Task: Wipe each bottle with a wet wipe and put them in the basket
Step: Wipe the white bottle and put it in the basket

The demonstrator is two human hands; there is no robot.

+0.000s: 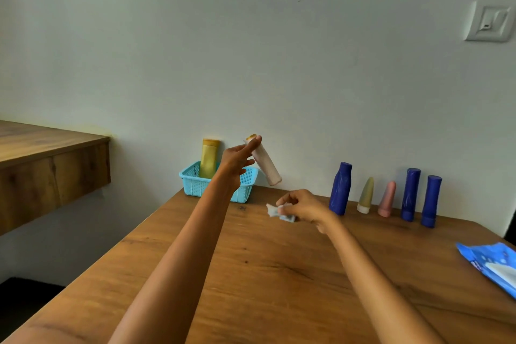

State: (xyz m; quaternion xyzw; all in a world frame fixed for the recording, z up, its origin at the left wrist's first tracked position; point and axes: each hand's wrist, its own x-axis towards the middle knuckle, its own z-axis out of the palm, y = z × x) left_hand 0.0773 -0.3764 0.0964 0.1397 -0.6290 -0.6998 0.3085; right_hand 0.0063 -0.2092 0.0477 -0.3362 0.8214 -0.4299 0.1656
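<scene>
1. Bottles are the business here; a pale pink bottle is up in the left hand, fingers curled round its upper part, tilted with its base swung out to that hand's right, just above and beside the blue basket.
2. One yellow bottle already stands in the basket, just beyond the left hand.
3. The right hand pinches a crumpled wet wipe low over the counter, below the lifted bottle.
4. Judging by this, the step is placing; next calls for lowering the bottle into the basket beside the yellow one.
5. Five bottles wait in a row beyond the right hand; the wipe packet lies out to its right.
</scene>
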